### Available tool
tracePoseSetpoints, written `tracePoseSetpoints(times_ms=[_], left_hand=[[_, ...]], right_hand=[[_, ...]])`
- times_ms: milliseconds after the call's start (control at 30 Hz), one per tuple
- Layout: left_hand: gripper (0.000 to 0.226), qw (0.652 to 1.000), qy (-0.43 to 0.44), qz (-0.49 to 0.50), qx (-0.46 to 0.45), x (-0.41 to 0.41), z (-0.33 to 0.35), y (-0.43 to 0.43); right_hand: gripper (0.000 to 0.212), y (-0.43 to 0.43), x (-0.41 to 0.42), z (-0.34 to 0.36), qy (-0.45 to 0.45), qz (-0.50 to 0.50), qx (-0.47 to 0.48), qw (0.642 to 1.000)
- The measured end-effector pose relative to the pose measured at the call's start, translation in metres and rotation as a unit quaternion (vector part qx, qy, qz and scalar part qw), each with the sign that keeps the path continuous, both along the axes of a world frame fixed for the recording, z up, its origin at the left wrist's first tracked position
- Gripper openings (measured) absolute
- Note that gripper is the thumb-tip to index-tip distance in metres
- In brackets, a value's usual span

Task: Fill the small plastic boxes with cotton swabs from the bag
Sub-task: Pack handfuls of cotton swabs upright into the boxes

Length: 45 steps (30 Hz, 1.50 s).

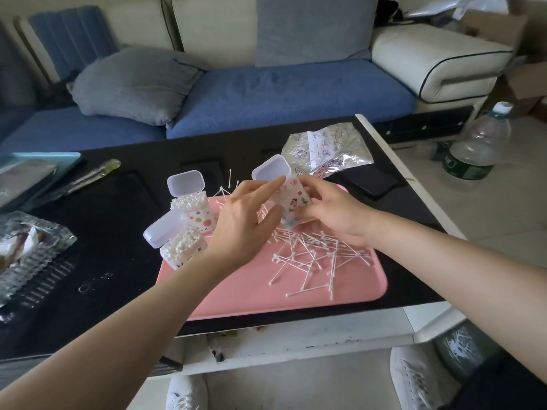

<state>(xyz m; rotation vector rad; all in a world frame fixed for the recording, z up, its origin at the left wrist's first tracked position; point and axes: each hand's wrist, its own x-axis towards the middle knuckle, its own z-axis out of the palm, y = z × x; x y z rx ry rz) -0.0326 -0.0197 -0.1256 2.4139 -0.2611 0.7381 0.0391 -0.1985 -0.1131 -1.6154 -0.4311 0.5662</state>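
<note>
The right hand [334, 214] grips the tilted box [291, 199] just above the far part of the pink tray [266, 294]. Its fingers and thumb are curled round the printed body, and the hinged lid is thrown back, probably so that the mouth faces the left hand [245, 223] for loading. The left hand's fingers are fairly straight and slightly apart, with the forefinger lying against the box near its open end. Whether it holds any swabs cannot be told.

The loose swabs [319, 255] lie scattered on the tray below and near the right hand, within easy reach of both. The two full boxes [192, 208] stand open at the tray's left edge, seemingly set aside as done. The bag [325, 149] lies on the black worktop [118, 202] behind the tray, flat and crumpled.
</note>
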Motion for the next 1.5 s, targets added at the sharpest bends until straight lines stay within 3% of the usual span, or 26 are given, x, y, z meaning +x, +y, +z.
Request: tracePoseSetpoints(times_ms=[67,133,234,400,667,901,1001,1101,1201,1335,1502], left_hand=[[0.051,1.0,0.004,-0.014,0.028,0.001,-0.004,-0.002],[0.053,0.999,0.009,-0.026,0.043,-0.001,-0.007,-0.006],[0.051,0.998,0.031,-0.049,-0.017,-0.003,0.001,-0.01],[0.037,0.981,0.083,-0.052,-0.167,-0.004,0.021,-0.009],[0.013,0.97,0.064,-0.001,-0.235,-0.005,0.026,-0.006],[0.011,0.996,0.031,-0.033,-0.078,-0.007,0.027,-0.004],[0.015,0.999,-0.021,-0.036,-0.022,-0.006,0.026,0.003],[0.026,0.992,-0.075,-0.026,0.097,0.0,0.023,0.011],[0.047,0.982,-0.045,-0.013,0.183,-0.001,0.018,0.01],[0.06,0.972,0.003,-0.012,0.236,0.0,0.011,0.007],[0.041,0.973,-0.036,-0.034,0.224,0.006,0.009,0.008]], right_hand=[[0.057,-0.001,-0.002,0.001,-0.063,0.005,-0.046,0.997],[0.068,0.0,-0.002,-0.003,-0.196,0.002,-0.131,0.972],[0.064,0.0,-0.002,-0.011,-0.294,-0.028,-0.177,0.939],[0.061,-0.004,0.004,-0.013,-0.316,-0.029,-0.224,0.921],[0.061,-0.002,-0.002,-0.012,-0.323,0.025,-0.197,0.925],[0.059,-0.003,-0.003,-0.01,-0.326,0.013,-0.161,0.931],[0.063,-0.005,-0.001,-0.011,-0.313,0.017,-0.168,0.935],[0.065,-0.007,0.002,-0.012,-0.283,0.025,-0.151,0.947],[0.067,-0.005,0.001,-0.01,-0.296,0.022,-0.14,0.945],[0.066,0.0,-0.006,-0.007,-0.356,0.022,-0.136,0.924],[0.066,-0.002,-0.006,-0.006,-0.318,0.027,-0.108,0.942]])
